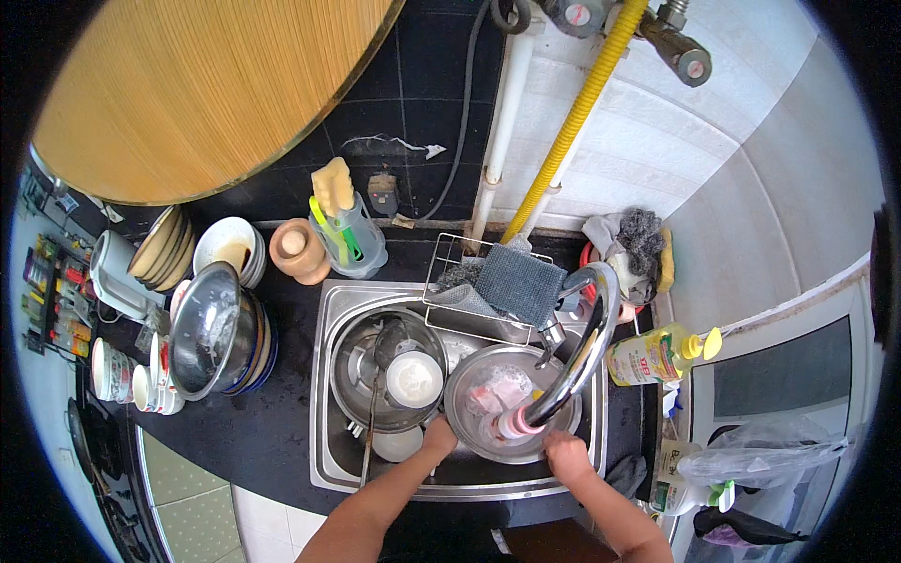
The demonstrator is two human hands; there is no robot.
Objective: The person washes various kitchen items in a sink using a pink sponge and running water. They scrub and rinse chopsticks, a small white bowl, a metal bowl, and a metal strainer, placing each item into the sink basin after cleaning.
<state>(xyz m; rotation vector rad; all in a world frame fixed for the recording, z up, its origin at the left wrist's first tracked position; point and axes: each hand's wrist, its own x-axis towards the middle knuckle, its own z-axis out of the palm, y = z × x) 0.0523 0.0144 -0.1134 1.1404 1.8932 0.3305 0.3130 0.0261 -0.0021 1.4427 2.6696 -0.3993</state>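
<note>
A metal basin [459, 387] sits in the right part of the steel sink [319, 394], holding sudsy water and a pink cloth or sponge [508, 383]. My left hand [438, 439] grips its left rim; the fingertips are partly hidden. At the lower right rim, my right hand [568, 457] is closed around the edge. Over the basin curves a chrome faucet [601, 324], its pink-and-white tip covering part of the water. To the left, a large metal pot [345, 361] holds a white bowl [414, 379] and a long-handled utensil [367, 441]. A white dish [399, 444] lies below it.
A wire rack with a grey scrub pad [521, 283] spans the sink's back. Right of it stands a yellow-pumped soap bottle [648, 357]. Stacked bowls [230, 249], a metal bowl [205, 330], a wooden mortar [298, 251] and a utensil holder [357, 246] crowd the left counter.
</note>
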